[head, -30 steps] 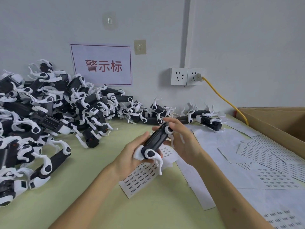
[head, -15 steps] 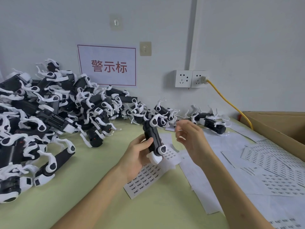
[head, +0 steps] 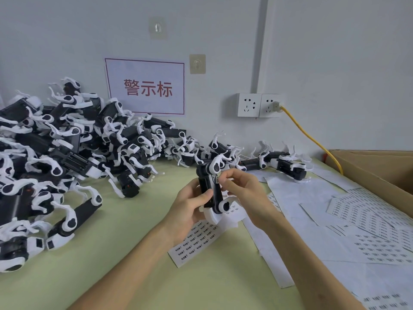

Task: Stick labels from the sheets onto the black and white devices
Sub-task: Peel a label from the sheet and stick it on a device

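Note:
My left hand (head: 190, 206) grips a black and white device (head: 211, 189) upright above the table, thumb across its black body. My right hand (head: 243, 191) pinches a small label (head: 217, 180) against the device's upper right side. A label sheet (head: 196, 240) with small printed stickers lies on the green table under both hands. More label sheets (head: 380, 222) spread out on the right. A big heap of the same devices (head: 67, 157) fills the left and back of the table.
A few devices (head: 288, 166) lie near the wall at the back right. A cardboard box (head: 377, 173) stands at the right edge. Wall sockets (head: 259, 105) carry a yellow cable (head: 312, 139) down toward the box. A red-lettered sign (head: 145, 86) hangs on the wall.
My left hand turned the device from lying slanted to upright. My right hand let go of it, drew back, then came in again with a label pinched against its side.

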Available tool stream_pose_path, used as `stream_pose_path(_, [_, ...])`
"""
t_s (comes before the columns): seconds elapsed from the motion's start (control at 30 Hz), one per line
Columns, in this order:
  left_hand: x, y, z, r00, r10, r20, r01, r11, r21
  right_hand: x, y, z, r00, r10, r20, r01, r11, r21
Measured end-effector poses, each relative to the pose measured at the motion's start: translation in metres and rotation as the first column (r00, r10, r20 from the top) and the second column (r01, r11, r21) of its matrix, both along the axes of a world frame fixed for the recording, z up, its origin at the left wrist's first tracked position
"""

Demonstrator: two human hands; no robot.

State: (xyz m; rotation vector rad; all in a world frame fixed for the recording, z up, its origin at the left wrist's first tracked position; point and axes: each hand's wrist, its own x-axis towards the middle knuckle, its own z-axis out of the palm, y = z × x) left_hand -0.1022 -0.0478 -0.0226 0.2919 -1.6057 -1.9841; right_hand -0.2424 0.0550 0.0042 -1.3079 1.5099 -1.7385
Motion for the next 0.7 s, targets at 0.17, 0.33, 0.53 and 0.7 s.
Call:
stream_pose_path(0.17, [-0.0014,-0.0012,-0.0029,0.999,0.033,0.030,-0.032,0.999,-0.038,0.0007,-0.0008,-0.0008,0.998,-0.037,-0.058,0.034,0.998,-0.051])
stream_pose_path(0.33, [-0.0016,-0.0025,-0.0040,0.997,0.057,0.045,-0.054,0.996,-0.065,-0.0001,-0.0018,-0.0017,0.996,-0.048,-0.074,0.046,0.998,-0.033])
stream_pose_path(0.53, [-0.0022,-0.0022,-0.0048,0.997,0.064,0.041,-0.060,0.995,-0.073,0.0003,-0.0026,-0.0025,0.996,-0.059,-0.072,0.056,0.998,-0.036])
stream_pose_path(0.7, [-0.0023,-0.0014,-0.0047,0.997,0.065,0.049,-0.061,0.995,-0.080,-0.0004,-0.0041,-0.0052,0.990,-0.102,-0.102,0.099,0.994,-0.039])
